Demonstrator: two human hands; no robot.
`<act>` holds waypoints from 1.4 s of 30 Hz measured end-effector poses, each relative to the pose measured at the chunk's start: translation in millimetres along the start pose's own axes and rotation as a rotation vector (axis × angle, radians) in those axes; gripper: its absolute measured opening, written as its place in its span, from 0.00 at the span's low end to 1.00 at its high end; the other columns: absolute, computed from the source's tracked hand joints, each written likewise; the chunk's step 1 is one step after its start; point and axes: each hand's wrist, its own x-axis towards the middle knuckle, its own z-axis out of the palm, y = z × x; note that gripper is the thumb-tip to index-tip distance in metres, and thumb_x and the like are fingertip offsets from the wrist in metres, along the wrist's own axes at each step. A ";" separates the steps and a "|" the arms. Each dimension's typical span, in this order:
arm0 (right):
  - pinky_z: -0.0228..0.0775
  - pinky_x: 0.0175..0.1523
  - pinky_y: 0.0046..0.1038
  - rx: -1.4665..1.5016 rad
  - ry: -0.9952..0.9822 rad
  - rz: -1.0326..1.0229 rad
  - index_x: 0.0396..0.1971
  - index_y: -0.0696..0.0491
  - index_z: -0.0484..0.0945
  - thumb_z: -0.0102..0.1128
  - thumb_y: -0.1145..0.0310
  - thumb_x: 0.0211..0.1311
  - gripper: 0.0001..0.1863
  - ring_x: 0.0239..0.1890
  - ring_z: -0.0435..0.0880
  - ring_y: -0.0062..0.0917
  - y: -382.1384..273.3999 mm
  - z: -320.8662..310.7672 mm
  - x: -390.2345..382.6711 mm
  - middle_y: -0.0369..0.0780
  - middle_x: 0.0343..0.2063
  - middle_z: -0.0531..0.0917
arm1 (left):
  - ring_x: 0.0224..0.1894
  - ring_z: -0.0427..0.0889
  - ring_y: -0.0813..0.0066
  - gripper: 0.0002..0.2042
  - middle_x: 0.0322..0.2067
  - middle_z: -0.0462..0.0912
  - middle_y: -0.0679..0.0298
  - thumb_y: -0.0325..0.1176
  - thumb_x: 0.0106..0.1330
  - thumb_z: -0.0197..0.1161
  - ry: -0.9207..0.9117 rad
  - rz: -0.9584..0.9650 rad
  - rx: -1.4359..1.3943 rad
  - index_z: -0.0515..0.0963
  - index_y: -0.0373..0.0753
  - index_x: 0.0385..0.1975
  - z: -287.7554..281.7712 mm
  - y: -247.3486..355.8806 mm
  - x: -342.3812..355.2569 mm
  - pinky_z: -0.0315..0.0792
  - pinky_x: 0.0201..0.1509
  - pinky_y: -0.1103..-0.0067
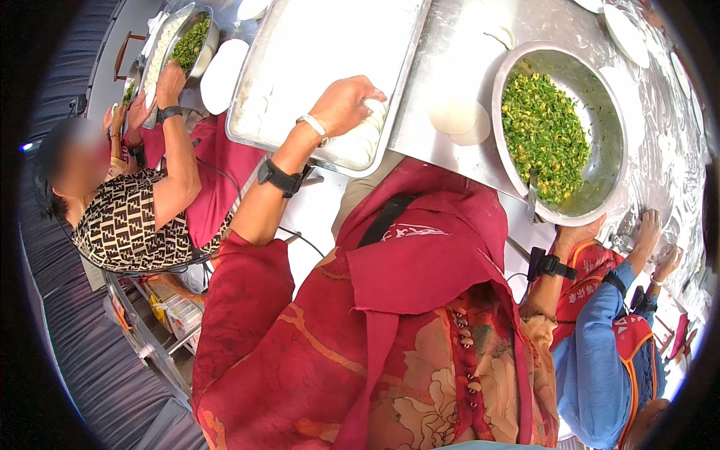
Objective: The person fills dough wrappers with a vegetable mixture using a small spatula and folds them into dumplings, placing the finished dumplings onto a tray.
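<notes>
My left hand [349,105] is closed on a white dumpling [375,105] inside a metal tray [232,112], where more pale dumplings [352,146] lie along the near side. My right hand [571,232] is at the near rim of a large steel bowl [607,120], its fingers mostly hidden by it. Chopped green filling [544,131] fills much of that bowl, and a metal utensil [532,195] rests at its front left. Pale dough rounds [450,112] lie on the steel table [420,146] between tray and bowl.
A co-worker [112,202] at left reaches toward bowls of greens [191,41] and a tray of small white pieces. White plates [221,75] sit beside them. At right, co-workers' hands [649,232] are on the floury table edge. A dark cable [300,236] hangs below the table.
</notes>
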 end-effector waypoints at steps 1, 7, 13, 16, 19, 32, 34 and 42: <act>0.72 0.48 0.32 0.019 0.001 0.000 0.44 0.57 0.79 0.72 0.71 0.48 0.21 0.40 0.81 0.34 -0.7 0.1 0.1 0.41 0.38 0.81 | 0.40 0.81 0.65 0.17 0.40 0.82 0.58 0.17 0.54 0.64 0.022 -0.005 0.011 0.83 0.37 0.44 1.1 -0.2 -1.3 0.76 0.46 0.75; 0.72 0.48 0.32 0.080 0.001 -0.001 0.45 0.58 0.79 0.72 0.71 0.48 0.22 0.40 0.81 0.34 -2.0 -1.6 1.4 0.42 0.38 0.81 | 0.40 0.82 0.68 0.16 0.40 0.82 0.60 0.16 0.55 0.64 0.095 -0.101 0.047 0.83 0.36 0.44 -0.9 5.0 -5.1 0.77 0.45 0.76; 0.73 0.47 0.30 0.069 -0.014 0.010 0.44 0.58 0.78 0.67 0.72 0.54 0.17 0.39 0.81 0.32 -10.7 -3.0 1.0 0.41 0.38 0.81 | 0.41 0.83 0.70 0.16 0.40 0.83 0.59 0.14 0.56 0.62 0.111 -0.123 -0.014 0.83 0.33 0.44 -0.7 -1.4 -11.0 0.79 0.45 0.78; 0.73 0.47 0.29 0.224 0.006 0.088 0.44 0.59 0.78 0.63 0.73 0.58 0.13 0.39 0.81 0.31 -2.9 -0.3 0.2 0.41 0.38 0.81 | 0.41 0.83 0.71 0.16 0.41 0.83 0.59 0.14 0.56 0.62 0.100 -0.121 -0.015 0.83 0.33 0.44 -0.3 0.1 -10.6 0.79 0.45 0.79; 0.73 0.48 0.28 0.419 0.026 0.229 0.44 0.59 0.78 0.59 0.73 0.62 0.12 0.40 0.81 0.30 13.0 2.6 -1.3 0.41 0.39 0.81 | 0.41 0.83 0.72 0.16 0.41 0.83 0.59 0.14 0.57 0.61 0.067 -0.121 -0.048 0.83 0.33 0.45 -4.3 2.9 -9.5 0.79 0.45 0.78; 0.71 0.56 0.32 0.011 0.005 -0.011 0.48 0.54 0.82 0.63 0.75 0.55 0.17 0.49 0.80 0.34 -40.3 -8.7 6.5 0.41 0.43 0.84 | 0.43 0.85 0.62 0.16 0.42 0.84 0.51 0.29 0.59 0.66 0.052 0.239 -0.003 0.81 0.35 0.48 -26.0 70.4 186.1 0.77 0.50 0.72; 0.70 0.56 0.32 -0.011 -0.002 -0.033 0.47 0.54 0.83 0.62 0.75 0.56 0.16 0.50 0.80 0.35 -48.8 -13.4 8.5 0.39 0.42 0.85 | 0.44 0.84 0.63 0.19 0.43 0.84 0.53 0.29 0.60 0.66 0.011 0.268 0.109 0.80 0.38 0.53 -0.2 82.4 222.9 0.76 0.52 0.72; 0.73 0.53 0.32 -0.024 0.007 -0.022 0.45 0.53 0.83 0.62 0.75 0.56 0.15 0.48 0.82 0.35 -61.3 -14.5 13.8 0.39 0.43 0.85 | 0.44 0.82 0.48 0.19 0.42 0.83 0.47 0.30 0.58 0.66 -0.063 0.216 0.399 0.81 0.43 0.51 58.5 94.6 281.0 0.75 0.51 0.63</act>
